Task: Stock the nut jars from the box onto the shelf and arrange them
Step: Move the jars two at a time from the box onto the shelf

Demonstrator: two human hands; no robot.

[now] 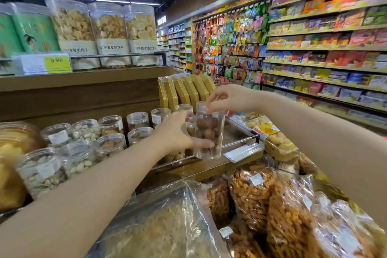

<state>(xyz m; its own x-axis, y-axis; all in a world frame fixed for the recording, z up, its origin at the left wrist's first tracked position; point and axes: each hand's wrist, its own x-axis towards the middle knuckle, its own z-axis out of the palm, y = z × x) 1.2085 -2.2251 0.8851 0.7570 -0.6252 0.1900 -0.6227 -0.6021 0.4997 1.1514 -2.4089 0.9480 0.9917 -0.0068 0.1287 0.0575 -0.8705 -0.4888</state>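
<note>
Mid-stocking here. The left hand wraps its fingers round the side of a clear nut jar of brown nuts, while the right hand reaches in from above, fingertips pinching the jar's top. The jar stands upright over the front right corner of the shelf; whether its base touches down, I can't tell.

Done, by the look of it: stocked jars fill rows out at nine o'clock of it, with more at eleven. Left to do: seat this one and line it up. The box is out of view, so how many remain is anyone's guess.

Room now: bare tray floor shows at three o'clock, bounded by the metal rail and the price strip. Yellow packs close off twelve, and snack bags crowd six.
</note>
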